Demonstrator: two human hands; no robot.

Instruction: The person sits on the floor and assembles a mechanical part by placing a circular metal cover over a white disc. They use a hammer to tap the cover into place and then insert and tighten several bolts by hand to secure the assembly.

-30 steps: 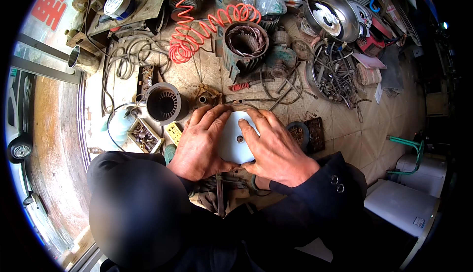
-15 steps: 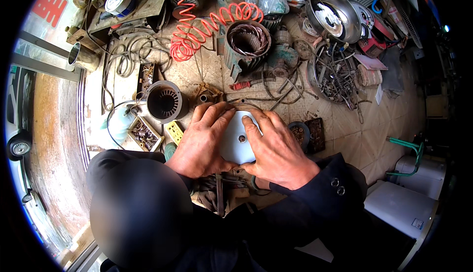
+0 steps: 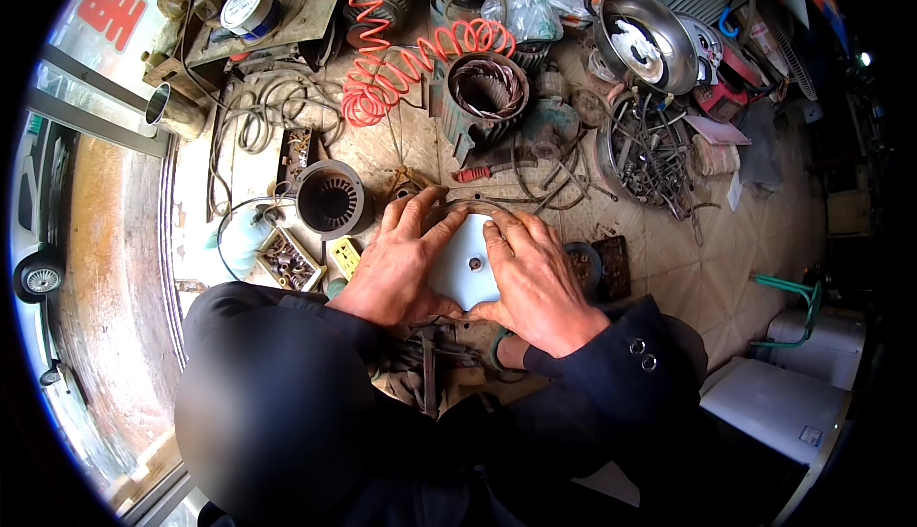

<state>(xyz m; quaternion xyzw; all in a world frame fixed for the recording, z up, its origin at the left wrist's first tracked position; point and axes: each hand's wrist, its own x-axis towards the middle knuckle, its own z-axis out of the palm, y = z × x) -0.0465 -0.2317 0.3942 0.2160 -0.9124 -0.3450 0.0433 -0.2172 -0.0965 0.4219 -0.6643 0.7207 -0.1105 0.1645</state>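
A smooth pale round cover [image 3: 465, 281] with a small hole in its middle lies between my two hands. My left hand [image 3: 396, 259] is curled round its left edge, thumb at the near side and fingers at the far side. My right hand [image 3: 540, 274] grips the right edge the same way, its forefinger resting on the top. What is under the cover is mostly hidden; a dark rim shows beyond the fingertips. A hollow slotted motor stator [image 3: 333, 204] stands to the left of my left hand.
Beyond my hands stands a larger motor housing with copper windings [image 3: 487, 89], beside a coiled red air hose [image 3: 374, 97]. A bowl of metal tools [image 3: 650, 150] is at the far right. At left are a box of small parts [image 3: 287, 259] and a yellow power strip [image 3: 345, 257].
The view has shifted slightly, so the surroundings sit a little to the right and lower. Both hands stay on the cover; my right forefinger has moved slightly toward its right edge.
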